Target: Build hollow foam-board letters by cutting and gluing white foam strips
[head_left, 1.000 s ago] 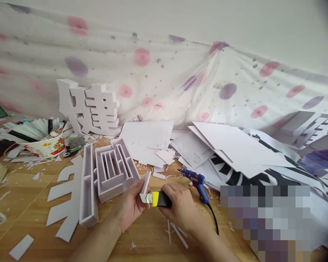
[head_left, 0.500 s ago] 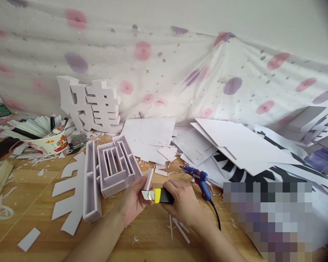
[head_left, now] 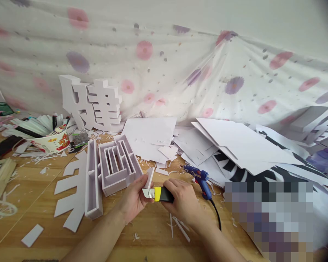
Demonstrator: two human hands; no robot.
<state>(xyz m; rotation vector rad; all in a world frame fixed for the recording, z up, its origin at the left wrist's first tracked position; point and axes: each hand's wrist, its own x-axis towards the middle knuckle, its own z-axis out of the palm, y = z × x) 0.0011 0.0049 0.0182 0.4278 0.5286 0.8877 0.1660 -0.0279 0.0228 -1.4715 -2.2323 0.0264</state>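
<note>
My right hand (head_left: 183,202) is curled snugly around a black and yellow plastic cutter knife (head_left: 164,194) with a flat silver blade (head_left: 147,193). My left hand (head_left: 133,200) pinches a small, thin white strip of board (head_left: 150,177) between thumb and fingers. The strip pokes up from my left fingertips, a bit to the left of my right hand, and the blade lies across its low end. I cannot tell if the blade has gone into it. Skinny white scraps (head_left: 182,229) lie on the brown wooden table (head_left: 150,236) near my right hand. Just past my left hand sits a white open box with many little walls (head_left: 117,187), and beside it is a long, narrow white box (head_left: 94,214). A flat white piece with big teeth (head_left: 79,193) lies to the left of that. A blue glue gun with a black cord (head_left: 198,176) rests past my right hand, near a pile of big white sheets (head_left: 240,142). Far left, a white paper bowl (head_left: 54,143) has red and yellow print, too small to read. Behind it stands a thick white block (head_left: 93,103) shaped like a Chinese character, maybe 健. At the back hangs a white sheet with pink and purple flowers (head_left: 158,72).
</note>
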